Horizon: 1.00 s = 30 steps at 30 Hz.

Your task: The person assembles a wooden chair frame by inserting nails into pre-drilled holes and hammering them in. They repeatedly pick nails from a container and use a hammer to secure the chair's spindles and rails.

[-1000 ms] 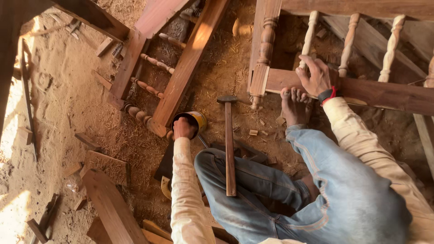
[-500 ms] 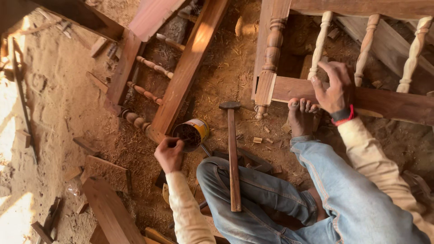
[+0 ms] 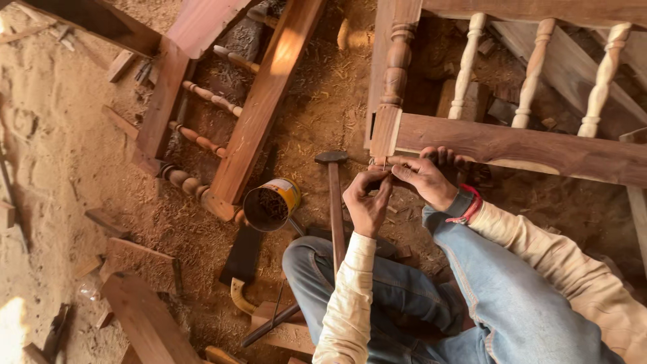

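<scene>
Left hand (image 3: pixel 367 202) and right hand (image 3: pixel 424 180) meet just below corner of wooden frame (image 3: pixel 512 145), fingertips pinched together on small nail (image 3: pixel 384 162); too small to tell exactly which fingers grip it. Both hands nearly closed, nothing else held. Nail upright at post's lower end, touching fingertips. Hammer (image 3: pixel 335 202) on sawdust floor just left of left hand, handle across knee. Tin can (image 3: pixel 271 204) farther left, tipped, mouth toward camera. Bare foot (image 3: pixel 445 158) under rail.

Both hands meet mid-frame, fingertips pinched together. Left hand (image 3: pixel 367 202) reaches up, forearm near vertical. Right hand (image 3: pixel 424 180) comes from lower right, wrist bent.
</scene>
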{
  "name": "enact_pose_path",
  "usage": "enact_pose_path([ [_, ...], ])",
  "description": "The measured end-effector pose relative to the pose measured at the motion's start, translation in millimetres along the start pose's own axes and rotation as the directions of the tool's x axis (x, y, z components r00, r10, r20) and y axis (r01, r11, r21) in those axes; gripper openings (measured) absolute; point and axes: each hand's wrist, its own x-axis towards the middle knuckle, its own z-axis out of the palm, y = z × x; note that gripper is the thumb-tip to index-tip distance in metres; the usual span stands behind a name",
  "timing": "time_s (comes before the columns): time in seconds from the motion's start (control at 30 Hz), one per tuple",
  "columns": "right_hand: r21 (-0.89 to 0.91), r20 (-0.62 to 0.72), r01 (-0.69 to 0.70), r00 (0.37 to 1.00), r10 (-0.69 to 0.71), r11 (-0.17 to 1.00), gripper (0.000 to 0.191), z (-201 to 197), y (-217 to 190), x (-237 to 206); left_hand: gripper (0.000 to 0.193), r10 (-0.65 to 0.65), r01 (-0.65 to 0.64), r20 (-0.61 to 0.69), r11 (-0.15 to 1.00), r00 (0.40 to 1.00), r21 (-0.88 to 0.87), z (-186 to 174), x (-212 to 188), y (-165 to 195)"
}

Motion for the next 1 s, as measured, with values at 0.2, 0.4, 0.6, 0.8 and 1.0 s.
enact_pose_path([
  [0.2, 0.466, -0.201, -0.071, 0.962, 0.184, 0.882, 0.032, 2.8, 7.0, 0.2, 0.018, 0.118, -0.177, 0.232, 0.951, 0.965, 0.254, -2.4, 1.9, 2.4],
  [0.4, 0.511, -0.308, 0.158, 0.951, 0.009, 0.845, 0.017, -21.1, -28.3, -2.8, 0.033, 0.25, -0.241, 0.094, 0.659, 0.964, 0.712, -57.3, -21.2, -19.6],
  [0.6, -0.615, -0.405, 0.044, 0.839, -0.364, 0.787, 0.018, -74.9, -18.2, 53.4, 0.078, -0.413, 0.345, -0.008, 0.749, 0.911, 0.566, -99.0, -49.2, -65.1],
  [0.8, -0.859, -0.188, 0.152, 0.795, -0.577, 0.489, 0.015, -92.7, 16.9, 89.7, 0.071, -0.429, 0.406, 0.047, 0.881, 0.902, 0.243, -114.1, -55.9, -85.2],
  [1.0, -0.861, -0.184, 0.155, 0.792, -0.581, 0.484, 0.017, -89.4, 19.0, 77.6, 0.053, -0.668, 0.658, 0.282, 0.411, 0.689, -0.631, -110.1, -80.0, -79.4],
])
